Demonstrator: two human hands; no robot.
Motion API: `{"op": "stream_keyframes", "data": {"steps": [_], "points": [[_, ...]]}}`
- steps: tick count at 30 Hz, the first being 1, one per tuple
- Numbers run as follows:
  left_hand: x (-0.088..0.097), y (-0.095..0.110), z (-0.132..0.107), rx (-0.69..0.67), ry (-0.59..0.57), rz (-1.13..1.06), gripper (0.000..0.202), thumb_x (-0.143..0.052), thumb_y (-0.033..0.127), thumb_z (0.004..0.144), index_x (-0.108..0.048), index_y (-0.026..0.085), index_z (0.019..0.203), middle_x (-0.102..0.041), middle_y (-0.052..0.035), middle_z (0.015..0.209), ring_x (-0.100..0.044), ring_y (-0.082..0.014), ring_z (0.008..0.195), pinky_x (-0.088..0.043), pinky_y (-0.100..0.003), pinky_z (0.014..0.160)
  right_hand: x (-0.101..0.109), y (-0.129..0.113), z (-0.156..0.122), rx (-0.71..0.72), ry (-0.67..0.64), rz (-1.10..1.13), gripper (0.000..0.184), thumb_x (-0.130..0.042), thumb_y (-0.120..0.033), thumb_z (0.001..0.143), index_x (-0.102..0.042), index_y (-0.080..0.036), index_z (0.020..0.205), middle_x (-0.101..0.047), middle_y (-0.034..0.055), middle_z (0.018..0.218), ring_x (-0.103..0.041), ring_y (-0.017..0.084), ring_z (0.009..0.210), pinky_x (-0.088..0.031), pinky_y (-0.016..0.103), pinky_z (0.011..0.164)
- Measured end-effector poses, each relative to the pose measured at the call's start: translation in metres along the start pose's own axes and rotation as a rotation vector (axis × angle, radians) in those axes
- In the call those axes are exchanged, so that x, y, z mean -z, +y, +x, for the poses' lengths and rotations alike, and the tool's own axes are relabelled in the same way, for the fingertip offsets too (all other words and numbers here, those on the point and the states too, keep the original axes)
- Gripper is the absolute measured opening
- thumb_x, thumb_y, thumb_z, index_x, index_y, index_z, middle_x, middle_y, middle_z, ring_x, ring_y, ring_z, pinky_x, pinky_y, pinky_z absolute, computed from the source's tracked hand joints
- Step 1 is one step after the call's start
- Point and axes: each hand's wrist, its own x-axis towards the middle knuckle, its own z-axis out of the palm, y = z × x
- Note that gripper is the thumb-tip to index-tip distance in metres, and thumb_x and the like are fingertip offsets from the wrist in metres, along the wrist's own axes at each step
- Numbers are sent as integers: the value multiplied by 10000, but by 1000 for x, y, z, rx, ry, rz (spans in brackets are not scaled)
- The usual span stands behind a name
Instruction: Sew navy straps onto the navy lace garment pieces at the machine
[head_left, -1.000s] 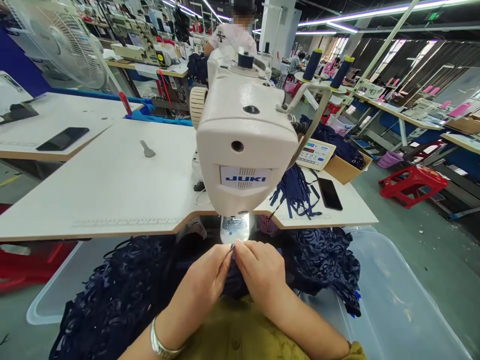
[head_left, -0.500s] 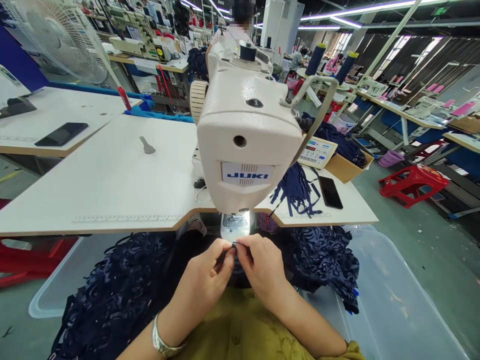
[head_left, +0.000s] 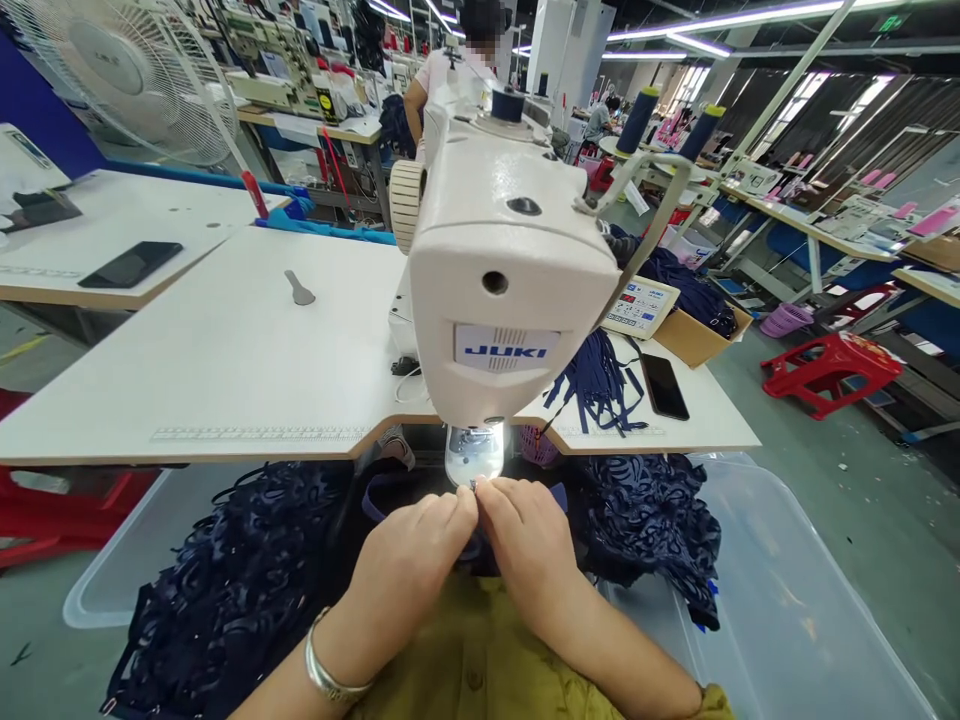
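Note:
A white sewing machine (head_left: 510, 230) stands right in front of me, its lit sewing plate (head_left: 474, 455) just beyond my fingertips. My left hand (head_left: 420, 550) is closed in a pinch at the plate's near edge. Beside it, fingertips almost touching, my right hand (head_left: 529, 540) pinches too. Between them shows a tiny bit of navy fabric strip, mostly covered by the fingers. A loop of the navy strip (head_left: 373, 498) emerges left of my hands. Dark navy patterned garments (head_left: 232, 590) lie heaped on the left, and another patterned heap (head_left: 652, 520) is on the right.
The white tabletop (head_left: 247, 340) carries a small metal piece (head_left: 298, 288). Right of the machine are a bundle of navy strips (head_left: 596, 380), a phone (head_left: 664, 387), a control panel (head_left: 640, 306) and a cardboard box (head_left: 701, 338). Clear plastic bins (head_left: 795, 600) sit below the table.
Both hands have moved slightly up towards the lit plate, and the left has turned so its back faces up. A navy strip loop now shows at the left. The view has shifted a little.

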Motion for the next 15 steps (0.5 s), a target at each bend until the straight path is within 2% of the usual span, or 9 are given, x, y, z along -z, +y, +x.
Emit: {"op": "stream_keyframes", "data": {"steps": [2,4,8,11,13,15], "points": [[1,0,-1,-71,4,73,282,-301,110,949,-513,118,1134,-582,-4,711,-523,-128,605,-376,-254,527,2,0,-1,-54,-30,70,205,-429,-149,964,-565,-171,1116,-702,58,880,-634,188,770,-476,323,663],[0,1,-3,-82,4,111,297,-291,83,941,-508,110,1143,-575,-7,712,-514,-127,602,-374,-256,530,4,0,0,-110,-70,166,214,-413,-155,966,-571,-177,1108,-701,54,879,-641,184,780,-507,323,693],[-2,1,-8,-42,17,158,309,-359,87,926,-495,100,1203,-576,-18,747,-507,-131,627,-378,-270,564,11,0,3,-134,-184,349,341,-342,-154,975,-485,-171,1284,-684,95,1088,-648,193,971,-531,332,830],[-3,-1,-10,-55,-10,195,322,-412,96,913,-504,112,1222,-515,11,667,-467,-136,579,-331,-285,524,18,4,5,-223,-252,473,401,-358,-177,978,-387,-196,1378,-680,66,1106,-657,170,948,-533,297,825],[-3,-2,-9,-57,-33,187,296,-426,113,915,-532,124,1191,-487,20,637,-455,-135,560,-312,-284,504,21,8,5,-242,-299,507,375,-378,-187,977,-435,-223,1346,-690,40,1043,-660,163,910,-526,286,816],[-4,-2,-8,-37,-44,131,277,-422,133,923,-547,137,1170,-499,21,640,-471,-131,561,-323,-271,501,23,12,5,-231,-306,496,283,-405,-203,974,-551,-239,1214,-684,30,1005,-650,163,906,-511,287,827]]}}
